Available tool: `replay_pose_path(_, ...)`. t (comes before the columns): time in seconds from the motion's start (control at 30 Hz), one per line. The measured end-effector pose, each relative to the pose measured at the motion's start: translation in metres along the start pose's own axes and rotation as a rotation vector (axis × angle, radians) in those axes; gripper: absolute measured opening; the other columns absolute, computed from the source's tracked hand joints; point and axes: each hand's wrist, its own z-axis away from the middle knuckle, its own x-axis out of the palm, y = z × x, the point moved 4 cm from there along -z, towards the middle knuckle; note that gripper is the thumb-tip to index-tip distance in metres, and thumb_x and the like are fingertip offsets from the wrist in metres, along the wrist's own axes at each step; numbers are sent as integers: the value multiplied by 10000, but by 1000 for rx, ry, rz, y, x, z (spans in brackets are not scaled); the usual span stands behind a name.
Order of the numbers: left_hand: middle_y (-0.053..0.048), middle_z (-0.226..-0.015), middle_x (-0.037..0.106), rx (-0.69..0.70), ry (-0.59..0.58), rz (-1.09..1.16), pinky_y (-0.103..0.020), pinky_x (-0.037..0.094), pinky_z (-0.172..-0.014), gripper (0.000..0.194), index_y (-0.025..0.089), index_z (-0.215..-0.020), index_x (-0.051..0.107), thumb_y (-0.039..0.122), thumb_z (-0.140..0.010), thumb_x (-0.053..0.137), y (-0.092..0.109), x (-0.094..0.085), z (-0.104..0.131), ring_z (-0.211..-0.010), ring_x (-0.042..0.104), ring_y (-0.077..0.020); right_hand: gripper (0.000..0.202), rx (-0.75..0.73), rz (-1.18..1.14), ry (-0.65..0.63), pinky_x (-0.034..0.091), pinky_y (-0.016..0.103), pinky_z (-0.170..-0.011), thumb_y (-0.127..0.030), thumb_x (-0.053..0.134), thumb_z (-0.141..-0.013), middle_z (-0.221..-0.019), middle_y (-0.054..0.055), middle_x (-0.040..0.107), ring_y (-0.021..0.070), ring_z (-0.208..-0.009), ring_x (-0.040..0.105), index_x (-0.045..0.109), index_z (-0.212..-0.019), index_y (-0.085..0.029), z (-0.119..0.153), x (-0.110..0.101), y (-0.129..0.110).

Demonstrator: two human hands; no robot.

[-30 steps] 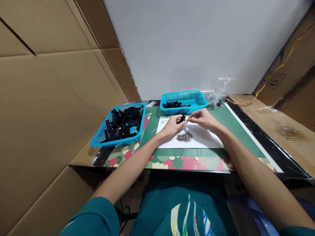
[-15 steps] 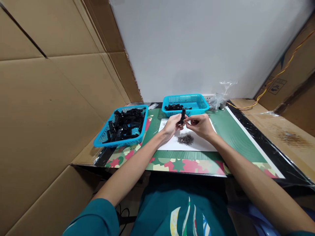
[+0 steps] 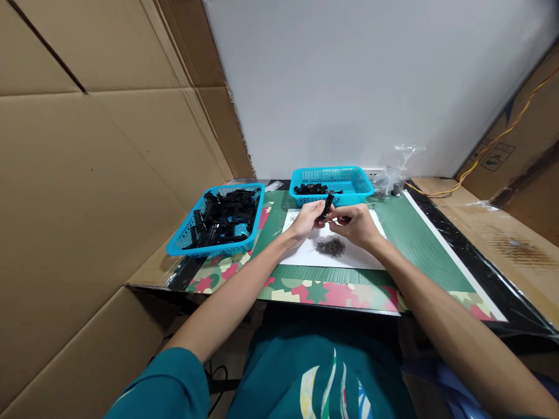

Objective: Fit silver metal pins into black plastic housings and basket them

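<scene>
My left hand (image 3: 308, 220) is closed around a black plastic part (image 3: 327, 206), which tilts up to the right above a white sheet (image 3: 297, 255). Close against its lower end, my right hand (image 3: 354, 222) has thumb and forefinger pinched together; what lies between them is too small to make out. Below both hands, a pile of small metal pieces (image 3: 331, 247) rests on the sheet.
A blue basket (image 3: 174, 247) heaped with black parts stands at the left. Behind my hands is another blue basket (image 3: 367, 189) with fewer black parts. Clear plastic bags (image 3: 386, 179) lie by the wall. Cardboard (image 3: 131, 157) rises at the left.
The black part in my left hand has tilted from nearly upright towards the right. My right hand stays close beside it, its fingers slightly shifted. The view has moved a little.
</scene>
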Motion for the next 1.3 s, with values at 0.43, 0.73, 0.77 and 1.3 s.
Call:
replay_pose_path(0.43,10,-719,493,154,-16,-226,-271,285,-604,630,163,-810,615,786,-899,651,-5,-3,-3,-633,376,-120,198,-85,161,-121,352,284,-645,-92,656,-810,-775,57,766,154,-623,573,826,-820,-193,0,6,2)
replay_pose_path(0.73,9,-716,481,240,9,-443,-298,334,-658,603,197,-736,494,729,-1019,488,-3,-2,0,-680,418,-144,173,-153,294,-146,314,266,-619,-104,639,-841,-682,24,687,134,-586,513,794,-849,-181,0,7,-3)
replay_pose_path(0.77,8,-721,489,238,9,-428,-297,341,-655,597,196,-745,502,726,-1018,495,-3,-1,0,-676,427,-144,166,-146,305,-141,314,266,-618,-106,634,-842,-682,24,684,135,-588,514,781,-833,-181,0,6,-2)
replay_pose_path(1.3,-47,-852,617,272,18,-517,-293,420,-681,615,156,-863,670,748,-987,558,5,-1,4,-718,516,-147,250,-187,372,-205,293,287,-624,-56,561,-849,-658,36,645,146,-600,494,742,-726,-177,-1,2,-2)
